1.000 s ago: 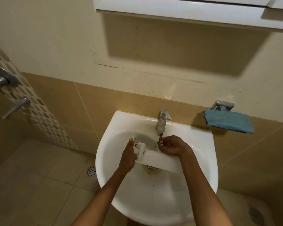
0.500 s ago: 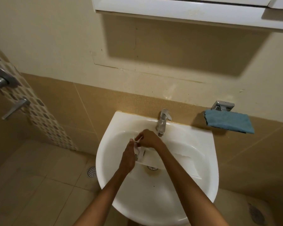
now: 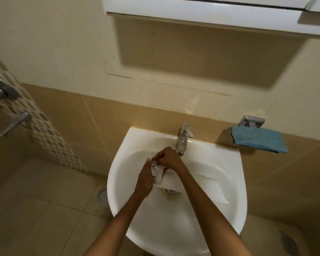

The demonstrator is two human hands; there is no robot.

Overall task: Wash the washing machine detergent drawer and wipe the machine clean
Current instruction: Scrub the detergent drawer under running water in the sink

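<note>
The white detergent drawer (image 3: 209,187) lies across the bowl of the white sink (image 3: 235,215), its length running from left to lower right. My left hand (image 3: 144,180) grips the drawer's left end from the side. My right hand (image 3: 167,159) sits on top of that same end, fingers curled and pinching a small white part of it. The chrome tap (image 3: 183,139) stands just behind my right hand. I cannot tell whether water is running.
A folded blue cloth (image 3: 259,139) rests on a chrome wall holder to the right of the sink. A white cabinet (image 3: 211,13) hangs overhead. A floor drain (image 3: 102,195) and shower fittings (image 3: 0,93) are at the left.
My right hand moved left from under the tap onto the drawer's left end and now pinches it. My left hand kept its grip.
</note>
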